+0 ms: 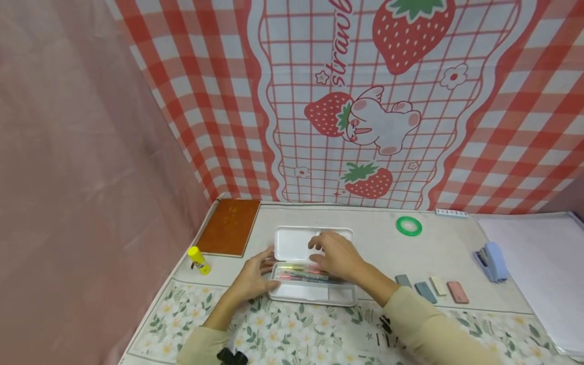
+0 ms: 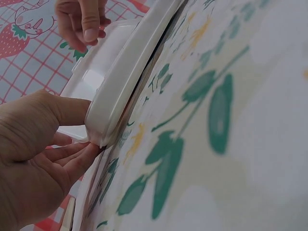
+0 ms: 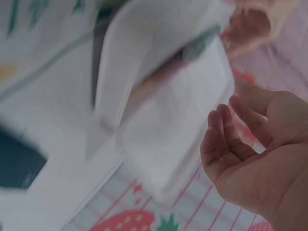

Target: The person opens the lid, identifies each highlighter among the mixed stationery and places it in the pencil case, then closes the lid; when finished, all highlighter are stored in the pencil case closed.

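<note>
A white pencil case lies on the table in front of me with its lid swung back. Several slim pens with pink, yellow and dark parts lie in its back section; the front section shows bare white. My left hand grips the left end of the case. In the left wrist view its thumb presses the end wall and its fingers reach the bottom edge. Over the right part of the case hovers my right hand, fingers loosely bent. The right wrist view shows nothing between those fingers.
Left stand a yellow glue stick and a brown notebook. Right of the case lie several erasers, including a pink eraser. A green tape roll lies behind them; a blue stapler is farther right, beside a white board.
</note>
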Demonstrator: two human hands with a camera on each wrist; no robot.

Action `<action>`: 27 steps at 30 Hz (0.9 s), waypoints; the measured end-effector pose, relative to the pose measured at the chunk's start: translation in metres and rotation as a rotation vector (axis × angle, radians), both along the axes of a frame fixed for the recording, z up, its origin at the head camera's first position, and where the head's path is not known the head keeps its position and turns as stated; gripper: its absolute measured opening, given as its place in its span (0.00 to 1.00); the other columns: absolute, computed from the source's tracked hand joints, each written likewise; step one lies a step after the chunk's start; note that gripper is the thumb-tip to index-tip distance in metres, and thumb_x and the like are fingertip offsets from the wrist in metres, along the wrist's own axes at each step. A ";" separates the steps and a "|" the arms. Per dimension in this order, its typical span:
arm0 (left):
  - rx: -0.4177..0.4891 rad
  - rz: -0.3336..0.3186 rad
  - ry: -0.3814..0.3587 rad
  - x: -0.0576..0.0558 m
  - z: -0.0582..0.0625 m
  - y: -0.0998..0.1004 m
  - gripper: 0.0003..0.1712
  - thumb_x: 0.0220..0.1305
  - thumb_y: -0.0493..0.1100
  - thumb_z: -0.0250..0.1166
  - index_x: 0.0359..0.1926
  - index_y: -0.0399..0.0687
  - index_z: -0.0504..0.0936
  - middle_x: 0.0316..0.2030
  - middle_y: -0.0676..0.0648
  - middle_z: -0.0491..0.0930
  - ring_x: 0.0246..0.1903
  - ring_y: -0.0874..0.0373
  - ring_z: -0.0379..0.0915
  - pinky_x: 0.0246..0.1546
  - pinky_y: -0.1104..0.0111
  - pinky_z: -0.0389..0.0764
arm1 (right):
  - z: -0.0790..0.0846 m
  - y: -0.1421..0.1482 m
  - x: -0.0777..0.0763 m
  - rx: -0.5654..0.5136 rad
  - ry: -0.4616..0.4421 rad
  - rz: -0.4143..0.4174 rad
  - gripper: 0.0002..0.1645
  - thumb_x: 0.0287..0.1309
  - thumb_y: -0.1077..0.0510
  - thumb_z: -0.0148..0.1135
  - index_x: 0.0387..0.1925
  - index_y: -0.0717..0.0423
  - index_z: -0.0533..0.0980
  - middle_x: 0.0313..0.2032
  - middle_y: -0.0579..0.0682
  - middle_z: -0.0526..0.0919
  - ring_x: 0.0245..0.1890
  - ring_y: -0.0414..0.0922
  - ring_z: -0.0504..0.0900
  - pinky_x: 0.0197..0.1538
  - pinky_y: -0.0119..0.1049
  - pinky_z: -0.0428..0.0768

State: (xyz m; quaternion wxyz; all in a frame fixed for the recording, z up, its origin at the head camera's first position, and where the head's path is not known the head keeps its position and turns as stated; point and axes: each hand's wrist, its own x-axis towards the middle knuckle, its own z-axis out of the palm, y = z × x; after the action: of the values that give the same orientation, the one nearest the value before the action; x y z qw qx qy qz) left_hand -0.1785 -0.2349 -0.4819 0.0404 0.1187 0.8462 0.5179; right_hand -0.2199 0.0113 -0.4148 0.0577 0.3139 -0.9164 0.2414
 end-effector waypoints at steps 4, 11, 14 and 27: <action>0.004 -0.003 0.011 0.000 0.000 0.000 0.53 0.43 0.24 0.71 0.70 0.32 0.53 0.57 0.33 0.69 0.55 0.40 0.71 0.57 0.61 0.76 | 0.002 0.024 -0.011 -0.061 0.055 -0.091 0.10 0.50 0.60 0.69 0.37 0.53 0.83 0.30 0.48 0.80 0.30 0.43 0.77 0.28 0.33 0.77; -0.019 -0.004 0.011 0.001 0.003 0.001 0.54 0.43 0.24 0.71 0.70 0.31 0.52 0.57 0.35 0.70 0.56 0.43 0.71 0.57 0.67 0.75 | -0.009 0.060 -0.025 -0.177 0.073 -0.221 0.18 0.55 0.62 0.63 0.49 0.60 0.78 0.35 0.56 0.78 0.33 0.49 0.77 0.31 0.40 0.78; -0.007 0.010 0.010 0.002 0.002 0.002 0.55 0.42 0.23 0.71 0.70 0.34 0.52 0.57 0.35 0.69 0.55 0.43 0.72 0.57 0.66 0.76 | -0.012 0.068 -0.028 -0.218 -0.011 -0.220 0.20 0.59 0.58 0.61 0.51 0.62 0.76 0.36 0.58 0.81 0.32 0.48 0.80 0.31 0.40 0.81; -0.014 -0.007 0.017 0.000 0.001 0.001 0.49 0.42 0.24 0.70 0.66 0.33 0.58 0.52 0.34 0.72 0.53 0.41 0.72 0.58 0.59 0.76 | -0.008 0.082 -0.009 -0.335 -0.302 -0.098 0.23 0.69 0.41 0.44 0.31 0.53 0.76 0.27 0.53 0.78 0.24 0.46 0.74 0.24 0.36 0.74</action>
State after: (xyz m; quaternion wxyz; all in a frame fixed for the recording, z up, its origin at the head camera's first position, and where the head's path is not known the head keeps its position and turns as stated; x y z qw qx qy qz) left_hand -0.1785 -0.2336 -0.4813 0.0361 0.1258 0.8497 0.5107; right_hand -0.2290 0.0937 -0.4223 -0.0172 0.2152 -0.8759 0.4314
